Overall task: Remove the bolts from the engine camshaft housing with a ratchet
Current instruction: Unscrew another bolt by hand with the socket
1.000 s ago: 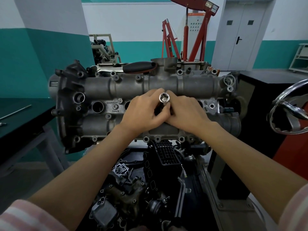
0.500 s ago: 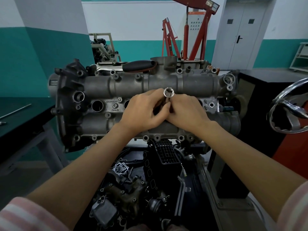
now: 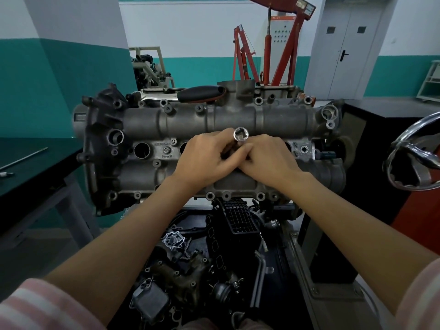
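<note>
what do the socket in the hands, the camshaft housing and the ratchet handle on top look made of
Socket: bright polished metal, probably chromed steel, with mirror glints on its rim.
Camshaft housing: dull grey cast metal, likely aluminium, matte and slightly grainy.
Ratchet handle: black grip with orange trim, looks like rubber or plastic.

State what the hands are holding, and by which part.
Both hands, left hand and right hand, grip a socket by its lower shaft; its open end sticks up above the fingers.

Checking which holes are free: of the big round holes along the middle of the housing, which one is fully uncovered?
The leftmost middle hole, left of the "Ferra" marking, shows its whole dark circle. The next one is partly behind the left hand.
</note>
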Action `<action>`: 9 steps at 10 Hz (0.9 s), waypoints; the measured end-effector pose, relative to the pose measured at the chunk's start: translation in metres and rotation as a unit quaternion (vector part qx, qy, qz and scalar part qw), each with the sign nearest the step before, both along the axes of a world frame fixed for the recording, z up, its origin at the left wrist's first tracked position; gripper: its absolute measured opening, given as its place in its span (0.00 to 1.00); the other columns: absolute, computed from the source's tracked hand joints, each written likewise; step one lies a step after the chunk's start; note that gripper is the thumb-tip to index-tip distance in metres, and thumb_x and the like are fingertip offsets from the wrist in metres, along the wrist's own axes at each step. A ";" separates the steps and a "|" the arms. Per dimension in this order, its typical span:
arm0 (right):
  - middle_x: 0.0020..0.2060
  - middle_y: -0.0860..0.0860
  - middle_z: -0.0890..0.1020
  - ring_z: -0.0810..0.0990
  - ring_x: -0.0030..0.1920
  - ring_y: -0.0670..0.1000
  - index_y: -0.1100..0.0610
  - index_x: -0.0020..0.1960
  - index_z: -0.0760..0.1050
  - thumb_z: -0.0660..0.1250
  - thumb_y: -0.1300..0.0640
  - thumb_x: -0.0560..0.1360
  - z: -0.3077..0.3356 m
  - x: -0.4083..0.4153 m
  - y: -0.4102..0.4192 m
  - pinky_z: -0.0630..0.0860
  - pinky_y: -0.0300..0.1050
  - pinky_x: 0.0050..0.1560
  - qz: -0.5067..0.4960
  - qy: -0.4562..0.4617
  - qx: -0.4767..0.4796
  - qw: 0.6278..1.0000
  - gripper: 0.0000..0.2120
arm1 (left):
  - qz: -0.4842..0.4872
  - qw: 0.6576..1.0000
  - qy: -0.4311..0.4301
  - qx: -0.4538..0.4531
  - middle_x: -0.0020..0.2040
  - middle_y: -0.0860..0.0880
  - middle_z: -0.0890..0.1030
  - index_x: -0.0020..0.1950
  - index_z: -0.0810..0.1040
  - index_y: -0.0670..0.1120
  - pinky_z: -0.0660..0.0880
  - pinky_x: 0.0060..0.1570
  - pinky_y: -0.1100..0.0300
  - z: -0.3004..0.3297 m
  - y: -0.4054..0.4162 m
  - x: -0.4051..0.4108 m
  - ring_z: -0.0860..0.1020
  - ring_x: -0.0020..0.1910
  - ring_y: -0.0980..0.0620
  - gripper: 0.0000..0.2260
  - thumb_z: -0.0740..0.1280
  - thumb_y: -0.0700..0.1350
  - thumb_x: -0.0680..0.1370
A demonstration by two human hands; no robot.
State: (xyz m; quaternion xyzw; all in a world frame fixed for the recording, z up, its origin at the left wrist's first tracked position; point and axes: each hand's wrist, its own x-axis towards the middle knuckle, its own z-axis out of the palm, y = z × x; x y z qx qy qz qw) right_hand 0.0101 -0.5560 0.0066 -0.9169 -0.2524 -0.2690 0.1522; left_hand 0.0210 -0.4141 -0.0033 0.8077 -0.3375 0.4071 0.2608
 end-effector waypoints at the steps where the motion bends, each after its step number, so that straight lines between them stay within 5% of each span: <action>1: 0.27 0.45 0.63 0.77 0.38 0.60 0.56 0.40 0.67 0.56 0.47 0.71 -0.001 0.001 0.000 0.61 0.44 0.35 -0.005 -0.017 -0.018 1.000 0.12 | 0.000 1.000 -0.018 0.009 0.32 0.55 0.70 0.39 0.73 0.41 0.63 0.28 0.62 0.001 -0.001 -0.003 0.69 0.28 0.53 0.14 0.58 0.51 0.74; 2: 0.27 0.43 0.63 0.76 0.36 0.57 0.59 0.50 0.72 0.63 0.50 0.74 -0.003 0.005 -0.001 0.60 0.43 0.33 -0.013 -0.025 -0.028 0.999 0.13 | 0.007 1.000 -0.009 0.006 0.30 0.59 0.63 0.39 0.64 0.48 0.58 0.26 0.66 0.002 -0.002 -0.005 0.66 0.28 0.54 0.07 0.57 0.50 0.75; 3: 0.28 0.44 0.67 0.77 0.37 0.56 0.56 0.45 0.72 0.64 0.48 0.73 -0.001 0.004 0.000 0.62 0.44 0.34 -0.010 -0.012 -0.026 1.000 0.11 | 0.015 1.000 0.010 -0.003 0.26 0.58 0.65 0.35 0.64 0.48 0.59 0.27 0.62 0.000 -0.001 -0.001 0.68 0.26 0.53 0.13 0.56 0.54 0.76; 4: 0.34 0.51 0.78 0.78 0.41 0.57 0.53 0.40 0.72 0.65 0.48 0.73 0.001 0.002 0.000 0.67 0.45 0.38 0.004 0.002 0.000 1.000 0.09 | 0.012 0.999 0.033 -0.001 0.27 0.47 0.76 0.33 0.74 0.39 0.68 0.29 0.54 0.000 0.001 0.003 0.74 0.27 0.48 0.24 0.57 0.58 0.75; 5: 0.32 0.52 0.77 0.78 0.40 0.59 0.46 0.31 0.58 0.64 0.52 0.74 0.000 -0.002 0.001 0.64 0.45 0.36 -0.017 -0.001 0.010 1.000 0.18 | -0.005 1.000 0.029 0.002 0.27 0.47 0.75 0.33 0.76 0.39 0.70 0.29 0.54 0.000 0.001 0.003 0.73 0.27 0.48 0.23 0.59 0.58 0.74; 6: 0.26 0.45 0.65 0.78 0.40 0.60 0.51 0.33 0.60 0.63 0.54 0.74 -0.001 -0.002 0.002 0.61 0.44 0.35 -0.016 -0.004 -0.016 1.000 0.14 | 0.002 1.000 0.011 0.006 0.29 0.50 0.72 0.36 0.73 0.39 0.69 0.28 0.55 0.001 -0.001 0.000 0.71 0.28 0.49 0.20 0.58 0.55 0.74; 7: 0.29 0.46 0.64 0.78 0.39 0.59 0.59 0.44 0.70 0.62 0.54 0.74 -0.002 0.001 0.001 0.60 0.44 0.34 -0.014 -0.024 -0.025 0.999 0.07 | -0.002 1.000 0.007 0.006 0.31 0.55 0.69 0.37 0.68 0.44 0.66 0.28 0.59 0.001 -0.001 -0.003 0.68 0.28 0.52 0.11 0.58 0.51 0.74; 8: 0.29 0.45 0.66 0.77 0.38 0.57 0.60 0.51 0.73 0.64 0.50 0.74 -0.001 0.002 0.002 0.59 0.44 0.33 -0.014 -0.028 -0.030 0.999 0.13 | 0.010 1.000 0.009 0.011 0.30 0.55 0.67 0.38 0.65 0.49 0.61 0.30 0.61 0.000 -0.001 -0.002 0.69 0.27 0.52 0.09 0.57 0.52 0.76; 9: 0.34 0.50 0.77 0.78 0.41 0.57 0.58 0.49 0.75 0.64 0.48 0.74 0.001 0.001 0.001 0.65 0.44 0.36 0.004 -0.017 -0.021 1.000 0.13 | 0.031 0.999 0.018 -0.005 0.25 0.51 0.70 0.31 0.68 0.45 0.61 0.29 0.60 -0.001 0.000 0.003 0.69 0.25 0.51 0.19 0.62 0.54 0.77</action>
